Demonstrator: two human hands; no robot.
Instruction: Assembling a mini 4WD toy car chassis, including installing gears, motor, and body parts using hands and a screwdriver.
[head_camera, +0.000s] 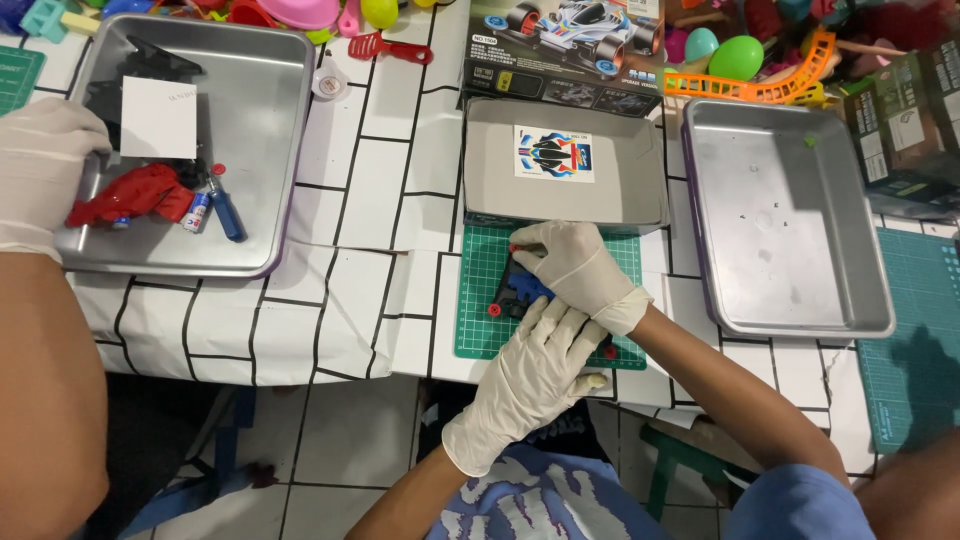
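Both gloved hands press on a small blue toy car chassis (522, 290) lying on the green cutting mat (480, 300) at the counter's near edge: the left hand (535, 375) steadies it flat, while the right hand (575, 265) curls a grip over its far end.

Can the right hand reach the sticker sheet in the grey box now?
Probably yes: the right hand rests on the toy car just below the open box, and nothing covers the sticker sheet.
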